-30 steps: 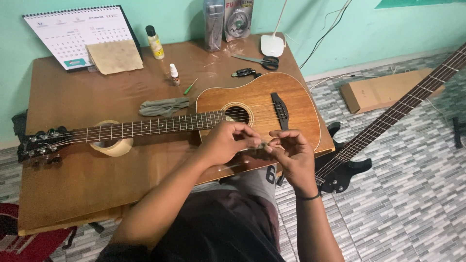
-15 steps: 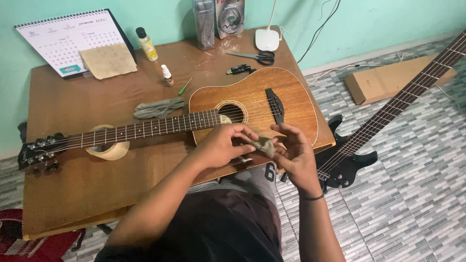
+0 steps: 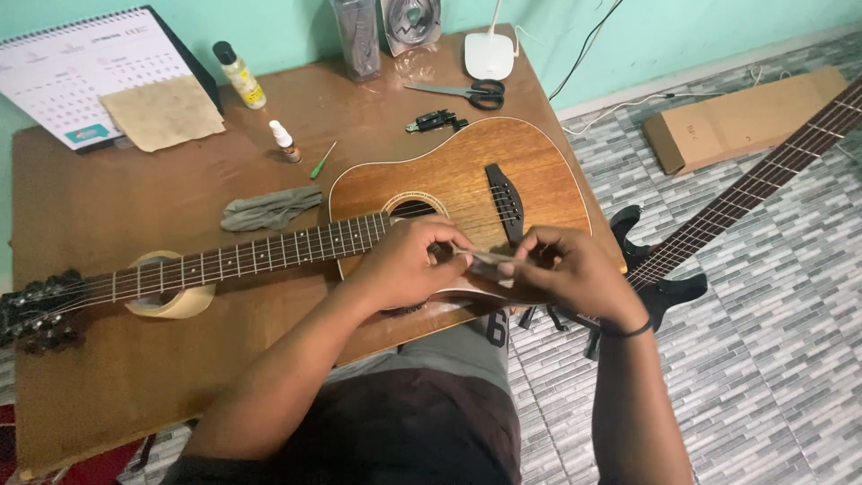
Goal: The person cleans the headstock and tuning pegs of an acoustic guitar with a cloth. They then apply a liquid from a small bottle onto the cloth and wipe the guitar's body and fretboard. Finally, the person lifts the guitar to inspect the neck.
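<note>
An acoustic guitar (image 3: pixel 449 180) lies flat on the wooden table (image 3: pixel 108 207), its neck pointing left over a roll of tape (image 3: pixel 166 301). Just in front of the sound hole my left hand (image 3: pixel 404 260) and my right hand (image 3: pixel 570 269) meet, both pinching a small greyish scrap of cloth or paper (image 3: pixel 489 263) stretched between their fingertips. The hands hover over the lower edge of the guitar body, near the bridge (image 3: pixel 503 202).
A grey rag (image 3: pixel 269 208), green screwdriver (image 3: pixel 323 159), two small bottles (image 3: pixel 285 141), scissors (image 3: pixel 462 90), a desk calendar (image 3: pixel 76 72) and a white lamp base (image 3: pixel 488 56) lie on the table. A black electric bass (image 3: pixel 718 224) and cardboard box (image 3: pixel 745 117) are on the tiled floor at right.
Both hands have lowered toward the guitar body and pulled the small scrap out flat between them. The view has tilted down and to the right.
</note>
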